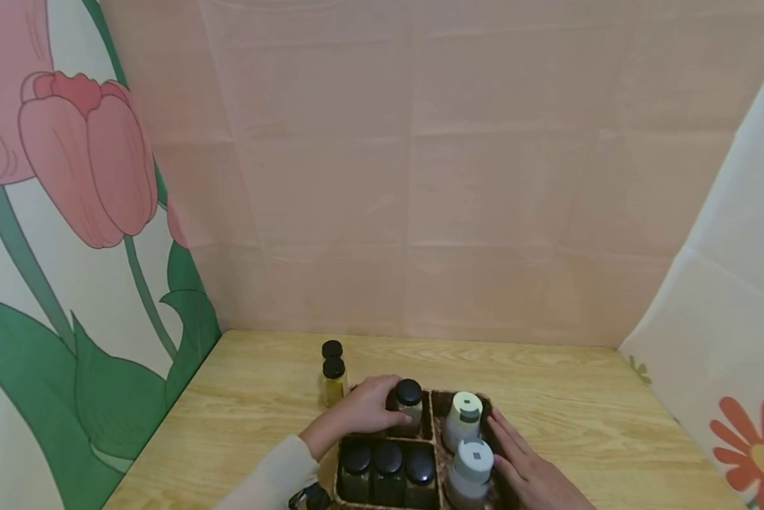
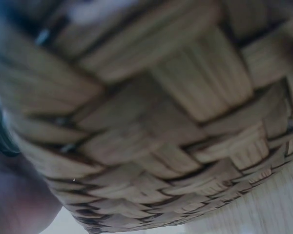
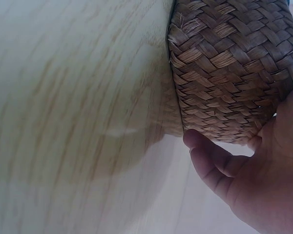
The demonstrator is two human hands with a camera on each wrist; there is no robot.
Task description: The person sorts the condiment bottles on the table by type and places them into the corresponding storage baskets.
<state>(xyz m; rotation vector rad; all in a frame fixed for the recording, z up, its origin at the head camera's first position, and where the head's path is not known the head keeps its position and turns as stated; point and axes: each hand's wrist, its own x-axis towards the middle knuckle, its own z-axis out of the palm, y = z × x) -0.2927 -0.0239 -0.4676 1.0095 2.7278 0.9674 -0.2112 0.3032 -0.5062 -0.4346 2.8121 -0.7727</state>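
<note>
Left of the basket, toward the back edge of the wood-grain table (image 1: pixel 261 368), two yellow jars (image 1: pixel 334 388) with black lids stand upright, one behind the other. They are just beside my left hand (image 1: pixel 368 407), on its outer side. That hand reaches over the basket's left wall, its thumb and fingers curled around the black-lidded jar (image 1: pixel 409 394) in the back-left compartment. This jar lies to the right of my palm, its long axis upright, its lid above my thumb. My left hand is clearly the nearer; the right-hand compartment separates the jar from my right hand (image 1: pixel 530 467). That hand grasps no jar or bottle: its fingers are extended along the outside of the woven basket (image 3: pixel 229 63), touching its right wall.

Counting from left to right: two yellow jars on the table; one jar in my left grasp; three dark jars (image 1: pixel 388 459) in a row in the front-left compartment; two pale-capped bottles (image 1: pixel 473 459) in the right-hand compartment, one behind the other. I cannot tell whether my left hand hides another jar. A dark object (image 1: pixel 313 497) near my left sleeve (image 1: pixel 273 474) is too cut off to name.
</note>
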